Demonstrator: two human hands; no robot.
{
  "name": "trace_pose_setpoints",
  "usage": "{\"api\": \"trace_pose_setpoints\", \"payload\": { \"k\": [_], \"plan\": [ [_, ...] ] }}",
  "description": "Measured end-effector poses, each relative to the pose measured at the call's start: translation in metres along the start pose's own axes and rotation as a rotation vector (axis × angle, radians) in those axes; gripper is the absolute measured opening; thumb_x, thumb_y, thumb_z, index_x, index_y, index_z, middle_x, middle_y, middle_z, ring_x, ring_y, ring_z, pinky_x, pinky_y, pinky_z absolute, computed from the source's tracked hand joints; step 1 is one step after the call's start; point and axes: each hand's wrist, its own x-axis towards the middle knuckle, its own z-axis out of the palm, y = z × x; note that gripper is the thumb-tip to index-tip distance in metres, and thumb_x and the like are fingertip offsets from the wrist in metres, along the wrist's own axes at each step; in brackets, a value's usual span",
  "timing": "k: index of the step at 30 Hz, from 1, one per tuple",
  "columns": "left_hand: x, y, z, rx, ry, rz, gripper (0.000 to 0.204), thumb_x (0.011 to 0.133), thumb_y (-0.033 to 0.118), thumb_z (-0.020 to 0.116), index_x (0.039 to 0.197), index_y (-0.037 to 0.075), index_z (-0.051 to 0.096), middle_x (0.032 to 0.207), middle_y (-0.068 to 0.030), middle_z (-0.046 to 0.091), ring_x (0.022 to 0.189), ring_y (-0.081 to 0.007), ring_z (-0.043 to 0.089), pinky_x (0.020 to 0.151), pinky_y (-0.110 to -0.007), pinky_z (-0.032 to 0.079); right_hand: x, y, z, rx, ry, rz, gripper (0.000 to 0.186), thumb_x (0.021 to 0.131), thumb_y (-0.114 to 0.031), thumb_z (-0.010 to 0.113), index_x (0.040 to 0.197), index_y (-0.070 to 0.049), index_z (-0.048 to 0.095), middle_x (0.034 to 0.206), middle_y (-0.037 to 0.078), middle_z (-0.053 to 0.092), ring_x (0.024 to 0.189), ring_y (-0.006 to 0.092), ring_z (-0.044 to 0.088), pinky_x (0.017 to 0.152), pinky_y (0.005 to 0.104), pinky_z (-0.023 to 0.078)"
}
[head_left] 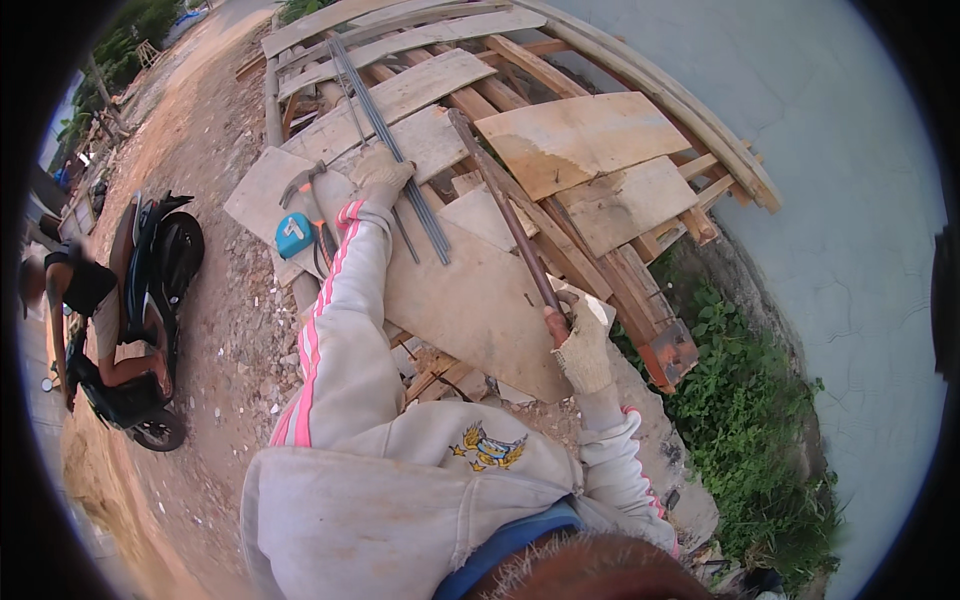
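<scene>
Several thin grey steel rods [420, 210] lie in a loose bundle across flat boards. My left hand [380, 176], in a cream knit glove, is closed over them. In my right hand [585, 345], gloved too, is the near end of a long brown metal bar [512, 222]. That bar slants away from me to the far left over the boards, and its far tip looks bent. Left of my left forearm rest a claw hammer [303, 180] and a blue tape measure [293, 235]. An orange-and-black handled tool [326, 245] beside them is partly hidden by my sleeve.
Wooden planks and beams [640, 290] make an uneven stack with gaps. Green plants [735, 400] grow between it and a pale wall [830, 200] on the right. A person [85, 300] sits on a dark motorcycle [150, 270] on the gravelly dirt road at left.
</scene>
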Motion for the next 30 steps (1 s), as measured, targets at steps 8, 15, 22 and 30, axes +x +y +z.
{"api": "trace_pose_setpoints", "payload": {
  "k": [8,15,22,30],
  "plan": [
    [0.004,-0.023,0.003,0.023,0.071,0.083,0.057,0.08,0.046,0.075,0.125,0.011,0.071,0.124,-0.0162,0.07,0.118,-0.0338,0.067,0.098,-0.046,0.055,0.049,-0.017,0.039,-0.209,-0.241,0.1,0.045,0.097,-0.035,0.07,0.132,-0.006,0.064,0.084,0.014,0.067,0.074,0.019,0.065,0.065,0.0376,0.049],
    [0.01,-0.024,0.001,-0.034,-0.001,0.098,0.048,0.081,0.038,0.069,0.118,0.008,0.073,0.119,-0.0219,0.072,0.115,-0.0378,0.068,0.096,-0.049,0.055,0.043,0.012,0.056,-0.476,-0.028,-0.306,0.046,0.093,-0.04,0.071,0.126,-0.009,0.066,0.088,0.017,0.07,0.08,0.0351,0.069,0.07,0.0479,0.053],
    [0.029,-0.028,0.001,-0.033,-0.052,0.107,0.042,0.085,0.034,0.066,0.116,0.009,0.077,0.121,-0.0193,0.073,0.117,-0.0362,0.069,0.095,-0.047,0.056,0.033,0.004,0.052,-0.551,-0.082,-0.413,0.037,0.089,-0.036,0.072,0.114,-0.009,0.07,0.096,0.018,0.068,0.093,0.0388,0.066,0.081,0.0524,0.051],
    [0.041,-0.052,0.013,-1.026,-0.106,0.027,0.027,0.096,0.025,0.06,0.111,0.005,0.068,0.104,-0.0154,0.071,0.079,-0.0262,0.069,0.064,-0.042,0.056,0.046,-0.036,0.035,-0.237,-0.028,-0.305,0.037,0.094,-0.036,0.07,0.115,-0.005,0.069,0.091,0.014,0.067,0.082,0.0304,0.067,0.074,0.0444,0.053]
  ]
}}
